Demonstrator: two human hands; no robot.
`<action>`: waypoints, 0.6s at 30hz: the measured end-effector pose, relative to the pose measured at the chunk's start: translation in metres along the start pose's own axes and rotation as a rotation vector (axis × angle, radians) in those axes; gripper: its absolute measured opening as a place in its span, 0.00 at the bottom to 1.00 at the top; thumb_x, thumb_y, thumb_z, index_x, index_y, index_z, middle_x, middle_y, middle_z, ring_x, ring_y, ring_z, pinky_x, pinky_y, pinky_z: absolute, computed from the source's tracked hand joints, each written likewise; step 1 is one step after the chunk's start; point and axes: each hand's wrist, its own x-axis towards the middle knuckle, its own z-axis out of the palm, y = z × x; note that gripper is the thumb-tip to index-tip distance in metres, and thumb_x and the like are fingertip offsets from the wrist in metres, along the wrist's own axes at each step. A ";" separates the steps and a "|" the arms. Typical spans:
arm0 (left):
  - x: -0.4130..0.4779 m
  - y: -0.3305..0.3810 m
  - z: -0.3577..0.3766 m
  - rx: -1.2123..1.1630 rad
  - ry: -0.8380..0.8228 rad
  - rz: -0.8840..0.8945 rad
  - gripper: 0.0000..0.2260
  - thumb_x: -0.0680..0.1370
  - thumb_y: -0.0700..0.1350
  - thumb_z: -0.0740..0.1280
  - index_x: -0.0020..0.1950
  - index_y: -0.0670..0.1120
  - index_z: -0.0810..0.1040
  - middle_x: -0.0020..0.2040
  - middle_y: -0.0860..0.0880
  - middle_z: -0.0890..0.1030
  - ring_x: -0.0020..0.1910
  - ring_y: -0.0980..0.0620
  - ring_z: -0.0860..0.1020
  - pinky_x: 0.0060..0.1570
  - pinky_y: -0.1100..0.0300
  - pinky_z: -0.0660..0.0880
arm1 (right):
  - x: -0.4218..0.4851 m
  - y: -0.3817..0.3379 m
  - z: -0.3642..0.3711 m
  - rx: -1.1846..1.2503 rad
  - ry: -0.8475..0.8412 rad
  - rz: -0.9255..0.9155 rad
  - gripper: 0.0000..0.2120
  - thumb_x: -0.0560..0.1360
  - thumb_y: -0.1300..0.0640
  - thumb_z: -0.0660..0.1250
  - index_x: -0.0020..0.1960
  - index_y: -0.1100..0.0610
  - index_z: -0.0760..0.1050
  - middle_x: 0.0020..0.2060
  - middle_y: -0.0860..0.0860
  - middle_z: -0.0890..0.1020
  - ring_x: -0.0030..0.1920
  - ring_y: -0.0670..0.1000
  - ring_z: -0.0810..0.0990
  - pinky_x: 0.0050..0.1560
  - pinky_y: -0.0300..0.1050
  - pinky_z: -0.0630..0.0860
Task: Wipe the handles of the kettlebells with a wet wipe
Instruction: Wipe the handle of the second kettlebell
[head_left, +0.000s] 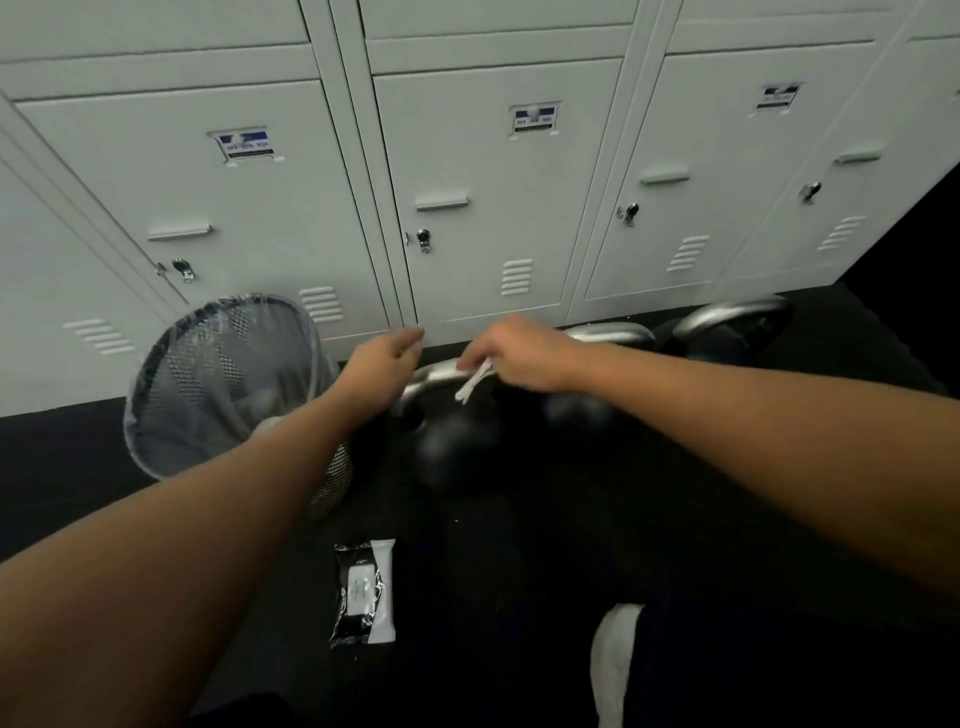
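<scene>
The right hand (524, 358) pinches a folded wet wipe (472, 382) that hangs against the steel handle (428, 375) of the nearest kettlebell (452, 447), which stands on the dark floor by the lockers (483, 171). The left hand (382, 361) hovers beside that handle's left end, fingers loosely bent, gripping nothing. This looks like work on the first handle; the second handle (610, 332) and third handle (727, 317), further right, probably remain, though whether they are clean cannot be told. The wipe pack (363, 592) lies near the mesh bin (228, 384)
</scene>
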 end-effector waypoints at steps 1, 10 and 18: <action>-0.001 0.011 0.009 0.057 -0.014 0.045 0.18 0.82 0.45 0.59 0.72 0.47 0.72 0.69 0.45 0.75 0.69 0.47 0.71 0.67 0.59 0.64 | -0.006 0.008 -0.023 0.121 0.090 0.121 0.21 0.73 0.70 0.60 0.58 0.55 0.83 0.54 0.51 0.85 0.58 0.51 0.80 0.60 0.41 0.73; -0.045 0.075 0.137 -0.136 -0.141 0.210 0.21 0.80 0.38 0.58 0.72 0.46 0.70 0.67 0.45 0.76 0.67 0.50 0.73 0.70 0.61 0.63 | 0.001 0.076 -0.010 0.654 0.489 0.697 0.18 0.75 0.68 0.59 0.59 0.58 0.82 0.52 0.57 0.83 0.52 0.58 0.79 0.51 0.49 0.76; 0.001 0.053 0.188 -0.527 -0.216 -0.217 0.30 0.79 0.36 0.56 0.80 0.48 0.51 0.78 0.45 0.60 0.75 0.48 0.61 0.74 0.55 0.57 | -0.011 0.100 0.071 -0.737 0.107 -0.039 0.23 0.80 0.62 0.57 0.74 0.65 0.66 0.73 0.62 0.68 0.76 0.60 0.63 0.75 0.64 0.41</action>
